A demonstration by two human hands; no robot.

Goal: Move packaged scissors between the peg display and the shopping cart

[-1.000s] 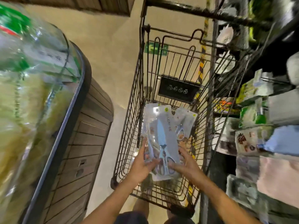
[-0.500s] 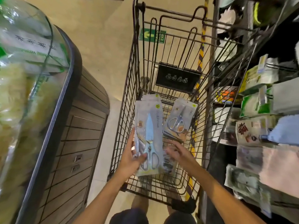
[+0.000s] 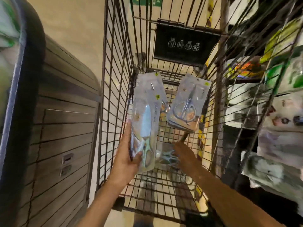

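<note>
Inside the wire shopping cart (image 3: 114, 112), my left hand (image 3: 126, 158) grips the lower end of a stack of clear scissor packs (image 3: 146, 122); the front one holds pale blue scissors. My right hand (image 3: 183, 154) reaches down to another blue scissor pack (image 3: 165, 157) lying on the cart floor, fingers touching it; whether they grip it is unclear. A pile of packs with silver scissors (image 3: 188, 104) leans against the cart's right side.
A curved freezer cabinet (image 3: 49, 128) with wood-look panels stands to the left of the cart. On the right, racks of hanging packaged goods (image 3: 278, 112) press close to the cart. A black sign plate (image 3: 185, 45) hangs on the cart's far end.
The view has tilted down and closer into the cart. My left hand lifted its packs to the left. My right hand let go of them and dropped toward the pack on the cart floor.
</note>
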